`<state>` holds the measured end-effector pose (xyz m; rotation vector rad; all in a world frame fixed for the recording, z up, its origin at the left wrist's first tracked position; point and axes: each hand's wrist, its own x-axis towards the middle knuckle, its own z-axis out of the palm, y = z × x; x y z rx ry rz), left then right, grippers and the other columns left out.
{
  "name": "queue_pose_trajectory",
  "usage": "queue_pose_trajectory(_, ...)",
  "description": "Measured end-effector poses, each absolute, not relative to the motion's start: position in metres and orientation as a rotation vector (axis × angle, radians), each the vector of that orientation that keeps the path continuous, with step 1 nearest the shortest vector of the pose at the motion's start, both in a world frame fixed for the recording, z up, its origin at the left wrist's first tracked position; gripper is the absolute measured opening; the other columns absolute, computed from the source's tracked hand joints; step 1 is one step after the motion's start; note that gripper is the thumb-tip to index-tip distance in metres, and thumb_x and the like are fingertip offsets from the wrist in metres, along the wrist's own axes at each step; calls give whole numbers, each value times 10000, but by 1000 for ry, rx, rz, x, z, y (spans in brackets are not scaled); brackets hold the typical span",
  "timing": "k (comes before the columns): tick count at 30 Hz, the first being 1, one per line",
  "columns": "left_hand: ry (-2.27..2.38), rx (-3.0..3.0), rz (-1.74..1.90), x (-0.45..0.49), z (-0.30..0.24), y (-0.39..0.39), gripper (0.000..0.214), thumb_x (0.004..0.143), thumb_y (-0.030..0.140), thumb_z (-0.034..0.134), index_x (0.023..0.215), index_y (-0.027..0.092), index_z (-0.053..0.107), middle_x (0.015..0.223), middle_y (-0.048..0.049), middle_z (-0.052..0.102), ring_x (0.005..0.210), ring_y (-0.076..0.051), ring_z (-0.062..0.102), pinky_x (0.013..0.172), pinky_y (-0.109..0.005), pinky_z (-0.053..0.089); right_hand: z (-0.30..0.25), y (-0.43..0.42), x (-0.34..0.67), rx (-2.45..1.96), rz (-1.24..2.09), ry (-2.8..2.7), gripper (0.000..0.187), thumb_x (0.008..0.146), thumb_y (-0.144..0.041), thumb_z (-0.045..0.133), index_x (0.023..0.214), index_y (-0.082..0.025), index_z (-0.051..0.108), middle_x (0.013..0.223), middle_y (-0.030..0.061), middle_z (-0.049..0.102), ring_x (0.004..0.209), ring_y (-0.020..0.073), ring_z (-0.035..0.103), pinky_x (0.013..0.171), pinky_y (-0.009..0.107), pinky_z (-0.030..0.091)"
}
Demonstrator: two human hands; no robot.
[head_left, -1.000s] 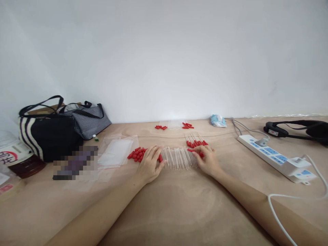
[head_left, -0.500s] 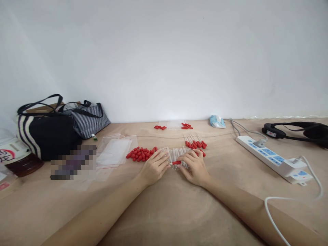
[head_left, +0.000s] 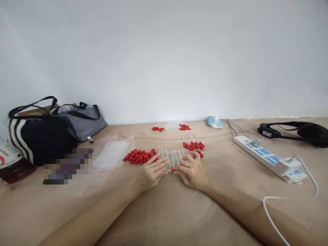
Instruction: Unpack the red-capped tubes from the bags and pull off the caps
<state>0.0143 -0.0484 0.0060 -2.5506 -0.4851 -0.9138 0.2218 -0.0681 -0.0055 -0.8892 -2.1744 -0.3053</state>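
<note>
My left hand (head_left: 151,171) and my right hand (head_left: 191,171) meet at the near edge of a row of clear thin tubes (head_left: 174,156) lying on the brown table (head_left: 164,212). Both pinch one clear tube with a red cap (head_left: 172,169) between them; the tube is mostly hidden by the fingers. A pile of loose red caps (head_left: 138,156) lies just left of my left hand. Capped tubes (head_left: 193,143) lie fanned out behind my right hand. Further back sit two small groups of red-capped pieces (head_left: 171,128).
Clear zip bags (head_left: 111,155) lie left of the caps, next to a blurred dark object (head_left: 67,165). Two striped bags (head_left: 48,130) stand at far left. At right are a white power strip (head_left: 269,159) with cable, a black headset (head_left: 294,130) and a blue packet (head_left: 214,122).
My hands came together from the two ends of the tube row toward its near middle. My right hand brought a red cap over and both hands now close on one tube.
</note>
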Motion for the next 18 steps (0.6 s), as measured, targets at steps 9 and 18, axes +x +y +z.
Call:
queue_pose_trajectory(9,-913,-2407,-1074,-7,7,-47,192,853,212,436,933,161,603,759,-39,567,654,-106,569,598,-222,500,-5,-53,249,-1002,-39,-1874,197,834,-280,455,918,-223,625,805,50,592,777,170,522,753,350,386)
queue_pose_trajectory(18,-1183,-2370,-1117,13,4,-29,331,812,89,358,1086,115,542,807,-55,487,720,-128,539,658,-234,480,-14,-24,291,-1312,276,-1605,317,776,-341,458,1004,-153,574,803,57,577,667,155,542,612,299,456)
